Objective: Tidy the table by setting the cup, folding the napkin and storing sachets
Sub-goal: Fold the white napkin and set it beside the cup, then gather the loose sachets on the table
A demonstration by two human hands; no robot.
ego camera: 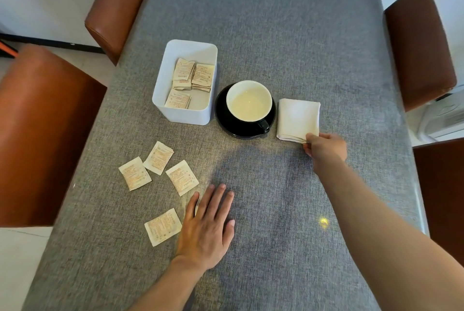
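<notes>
A white cup [249, 101] with a black handle stands on a black saucer [223, 119] mid-table. Just right of it lies a white napkin [297, 118], folded into a square. My right hand [326, 147] pinches the napkin's near right corner. My left hand [207, 225] lies flat on the cloth with fingers straight, holding nothing. Several loose sachets lie at the near left: one [162, 226] beside my left hand, others [182, 177] [158, 157] [134, 173] further up. A white box [160, 99] left of the saucer holds several sachets [192, 77].
A grey cloth covers the table [276, 34]. Brown chairs stand at the left [42, 134] [120, 6] and at the right [419, 46] [442, 197]. A white appliance [442, 117] sits on the floor at the right.
</notes>
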